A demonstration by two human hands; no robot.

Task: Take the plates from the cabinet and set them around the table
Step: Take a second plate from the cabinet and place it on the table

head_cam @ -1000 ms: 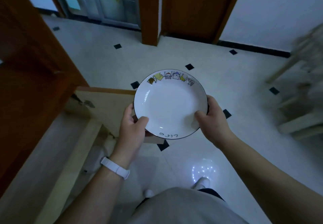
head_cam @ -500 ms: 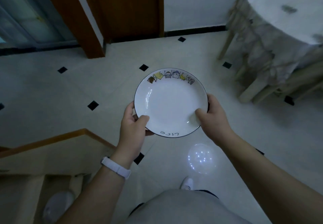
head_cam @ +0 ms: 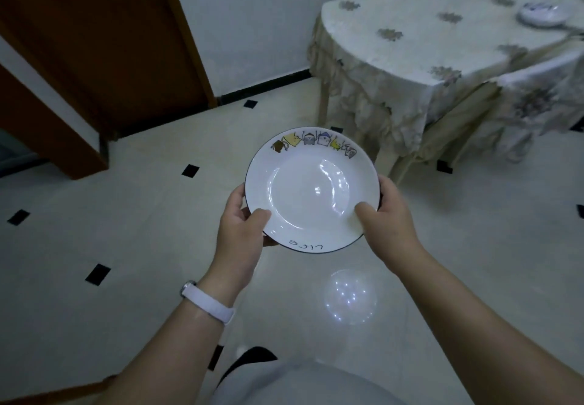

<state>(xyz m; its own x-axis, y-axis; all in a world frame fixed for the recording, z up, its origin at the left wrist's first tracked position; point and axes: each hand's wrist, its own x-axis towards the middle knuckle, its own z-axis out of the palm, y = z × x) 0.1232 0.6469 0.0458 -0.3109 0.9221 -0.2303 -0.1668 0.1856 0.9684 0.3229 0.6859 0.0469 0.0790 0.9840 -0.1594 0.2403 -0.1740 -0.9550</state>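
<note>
A white plate [head_cam: 311,188] with a dark rim and small cartoon figures along its far edge is held level in front of me, over the tiled floor. My left hand [head_cam: 241,230] grips its near-left rim, thumb on top. My right hand [head_cam: 387,219] grips its near-right rim the same way. The table [head_cam: 420,41], draped in a pale flowered cloth, stands at the upper right, beyond the plate. Another white plate [head_cam: 544,14] lies on the table near its far right edge. The cabinet is out of view.
A brown wooden door and frame [head_cam: 104,47] stand at the upper left against a white wall. A cloth-covered chair [head_cam: 534,104] sits at the table's near side. The pale tiled floor [head_cam: 132,215] with small black squares stretches between me and the table.
My view has swung right: the cabinet has left the frame and the table has come closer, with a plate on it now in sight. Both hands keep the same hold on the plate.
</note>
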